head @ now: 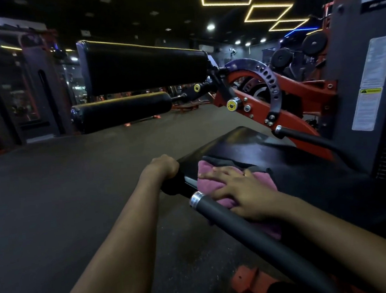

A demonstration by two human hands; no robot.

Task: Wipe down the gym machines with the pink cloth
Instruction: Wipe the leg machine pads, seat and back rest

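Observation:
The pink cloth (210,184) lies on the black seat pad (257,150) of a red-framed leg machine. My right hand (241,188) presses flat on the cloth with straight, spread fingers. My left hand (163,166) grips the front left corner of the seat pad, its fingers curled over the edge. A black handle bar with a silver end cap (227,215) crosses in front of my right hand and hides part of the cloth.
Two black roller pads (144,67) (122,110) stick out ahead at upper centre. The red arm with a perforated adjustment plate (272,87) and a second handle (302,135) sit to the right. A grey weight-stack housing (366,75) stands far right. Dark rubber floor (52,192) lies left.

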